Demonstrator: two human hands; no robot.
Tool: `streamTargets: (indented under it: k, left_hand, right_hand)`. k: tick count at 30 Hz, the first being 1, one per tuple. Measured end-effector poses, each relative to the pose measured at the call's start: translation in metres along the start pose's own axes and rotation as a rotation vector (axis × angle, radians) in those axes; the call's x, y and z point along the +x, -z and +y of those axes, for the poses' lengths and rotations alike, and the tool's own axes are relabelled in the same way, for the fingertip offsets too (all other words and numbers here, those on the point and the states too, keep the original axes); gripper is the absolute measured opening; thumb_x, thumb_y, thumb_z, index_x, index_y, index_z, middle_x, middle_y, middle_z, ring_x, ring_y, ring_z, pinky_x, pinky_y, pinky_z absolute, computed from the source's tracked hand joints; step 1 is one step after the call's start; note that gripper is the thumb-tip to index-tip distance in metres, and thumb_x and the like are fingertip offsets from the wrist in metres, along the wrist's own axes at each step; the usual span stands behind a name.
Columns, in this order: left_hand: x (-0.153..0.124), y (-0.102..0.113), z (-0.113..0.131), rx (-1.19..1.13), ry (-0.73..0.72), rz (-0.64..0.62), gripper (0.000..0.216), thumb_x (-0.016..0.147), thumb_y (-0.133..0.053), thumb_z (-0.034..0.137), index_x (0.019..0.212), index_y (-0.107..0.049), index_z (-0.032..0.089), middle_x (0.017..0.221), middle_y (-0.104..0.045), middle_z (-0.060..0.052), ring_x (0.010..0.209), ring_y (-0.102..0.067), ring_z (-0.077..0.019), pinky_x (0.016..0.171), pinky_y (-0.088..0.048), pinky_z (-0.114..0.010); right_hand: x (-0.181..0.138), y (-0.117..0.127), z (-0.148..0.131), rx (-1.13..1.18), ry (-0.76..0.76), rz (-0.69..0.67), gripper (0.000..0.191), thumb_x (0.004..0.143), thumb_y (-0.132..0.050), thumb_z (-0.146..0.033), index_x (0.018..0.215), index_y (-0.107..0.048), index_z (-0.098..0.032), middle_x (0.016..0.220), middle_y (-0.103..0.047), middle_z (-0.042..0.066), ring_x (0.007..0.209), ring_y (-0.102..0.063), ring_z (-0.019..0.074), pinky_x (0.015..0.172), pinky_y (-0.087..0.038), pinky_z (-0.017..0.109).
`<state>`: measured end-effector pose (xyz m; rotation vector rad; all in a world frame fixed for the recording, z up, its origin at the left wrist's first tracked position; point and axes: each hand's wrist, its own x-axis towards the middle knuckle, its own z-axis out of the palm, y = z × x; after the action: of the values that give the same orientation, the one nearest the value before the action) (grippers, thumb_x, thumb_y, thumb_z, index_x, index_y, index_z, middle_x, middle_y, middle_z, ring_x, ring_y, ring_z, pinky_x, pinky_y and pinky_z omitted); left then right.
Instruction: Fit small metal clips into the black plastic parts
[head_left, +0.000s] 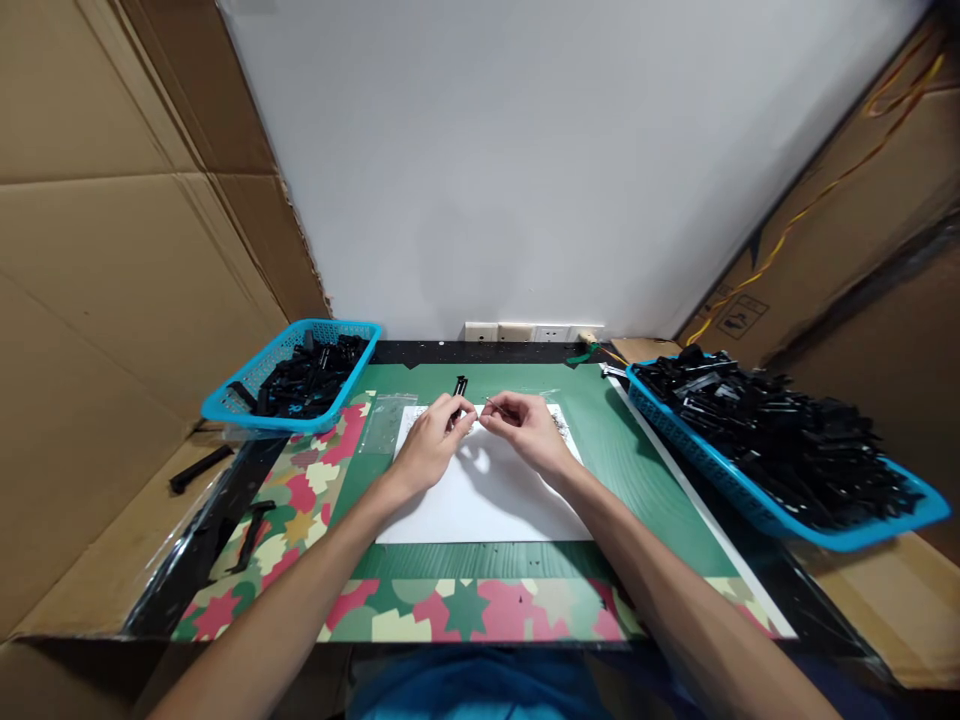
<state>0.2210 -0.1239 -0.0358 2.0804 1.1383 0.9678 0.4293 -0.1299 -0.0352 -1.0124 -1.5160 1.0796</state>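
My left hand (429,442) is closed over the white sheet (487,505), its thumb and fingers bent together around a slim black plastic part (460,384) whose end sticks out past the fingers. Close beside it, my right hand (531,432) is closed in a pinch, fingertips nearly meeting those of the left. What sits in the right fingertips is too small to make out. Small dark bits (559,420) lie on the sheet's far right part, partly hidden by the right hand. A clear plastic bag (384,424) lies left of my left hand.
A blue basket (225,405) of black parts stands back left; a fuller blue basket (705,462) stands right. Loose black parts (251,537) lie at left on the green patterned mat (652,480) and cardboard. Sockets (551,333) line the wall base; a yellow cable (795,215) hangs right.
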Motion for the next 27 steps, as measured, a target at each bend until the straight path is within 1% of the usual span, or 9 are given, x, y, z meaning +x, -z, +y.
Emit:
streamTargets:
  k: [3,8,11,15,17,19,22,24,27]
  left_hand:
    - [0.000,0.000,0.002,0.001,-0.018,0.004,0.028,0.109,-0.053,0.046,0.104,-0.068,0.023,0.101,-0.067,-0.003,0.091,-0.065,-0.0195,0.086,-0.047,-0.032]
    - [0.000,-0.001,0.004,0.008,-0.028,0.014,0.029,0.110,-0.051,0.045,0.102,-0.068,0.023,0.101,-0.066,-0.004,0.092,-0.064,-0.0198,0.088,-0.047,-0.032]
    - [-0.001,0.001,0.005,0.007,-0.025,0.008,0.030,0.110,-0.052,0.046,0.103,-0.068,0.022,0.101,-0.066,-0.004,0.092,-0.064,-0.0201,0.088,-0.047,-0.032]
    - [-0.003,0.004,0.007,-0.028,-0.024,-0.022,0.041,0.113,-0.040,0.048,0.109,-0.072,0.022,0.105,-0.067,-0.006,0.094,-0.064,-0.0208,0.087,-0.049,-0.033]
    - [-0.004,0.005,0.008,-0.067,-0.035,-0.047,0.046,0.114,-0.035,0.047,0.120,-0.073,0.023,0.109,-0.067,-0.007,0.095,-0.064,-0.0209,0.086,-0.050,-0.033]
    - [-0.005,0.004,0.008,-0.104,-0.035,-0.059,0.045,0.114,-0.036,0.046,0.138,-0.067,0.024,0.109,-0.067,-0.007,0.093,-0.063,-0.0201,0.083,-0.050,-0.032]
    - [-0.005,0.000,0.006,-0.186,-0.013,-0.002,0.051,0.112,-0.045,0.047,0.159,-0.045,0.028,0.104,-0.064,-0.004,0.081,-0.060,-0.0164,0.074,-0.049,-0.028]
    - [-0.004,-0.004,0.005,-0.263,-0.011,0.046,0.061,0.109,-0.054,0.046,0.164,-0.034,0.029,0.102,-0.064,-0.003,0.074,-0.058,-0.0138,0.070,-0.048,-0.026]
    - [-0.002,-0.005,0.004,-0.354,-0.036,0.070,0.080,0.103,-0.068,0.040,0.168,-0.023,0.029,0.099,-0.067,-0.002,0.075,-0.061,-0.0137,0.070,-0.050,-0.025]
  right_hand:
    - [0.000,0.001,-0.001,0.019,-0.012,-0.007,0.029,0.085,-0.084,-0.045,0.089,-0.074,-0.018,0.081,-0.068,0.002,0.074,-0.056,0.0166,0.070,-0.043,0.031]
    - [0.000,0.002,0.001,-0.010,0.001,-0.014,0.031,0.090,-0.081,-0.048,0.096,-0.077,-0.018,0.092,-0.075,0.007,0.083,-0.063,0.0193,0.076,-0.048,0.032]
    - [0.000,0.001,0.002,-0.035,0.012,-0.009,0.034,0.090,-0.080,-0.050,0.097,-0.079,-0.017,0.090,-0.077,0.008,0.082,-0.065,0.0197,0.073,-0.049,0.032]
    - [-0.002,0.001,0.000,-0.063,0.051,0.086,0.035,0.089,-0.080,-0.050,0.092,-0.081,-0.016,0.084,-0.077,0.008,0.074,-0.065,0.0190,0.066,-0.049,0.030]
    - [-0.004,0.001,-0.004,-0.122,0.106,0.162,0.031,0.090,-0.080,-0.047,0.090,-0.082,-0.016,0.081,-0.077,0.008,0.072,-0.065,0.0194,0.064,-0.049,0.031]
    - [-0.007,0.001,-0.008,-0.213,0.184,0.232,0.024,0.090,-0.080,-0.041,0.089,-0.083,-0.017,0.078,-0.077,0.008,0.069,-0.064,0.0192,0.063,-0.049,0.032]
    - [-0.011,0.002,-0.012,-0.344,0.306,0.292,0.017,0.093,-0.076,-0.034,0.090,-0.083,-0.019,0.076,-0.075,0.006,0.065,-0.061,0.0179,0.063,-0.048,0.032]
    - [-0.013,0.001,-0.012,-0.422,0.388,0.298,0.015,0.094,-0.074,-0.033,0.090,-0.081,-0.020,0.076,-0.073,0.005,0.065,-0.060,0.0174,0.064,-0.047,0.032]
    - [-0.016,-0.001,-0.011,-0.547,0.505,0.270,0.015,0.098,-0.071,-0.030,0.087,-0.079,-0.022,0.070,-0.066,0.003,0.065,-0.057,0.0176,0.065,-0.045,0.033]
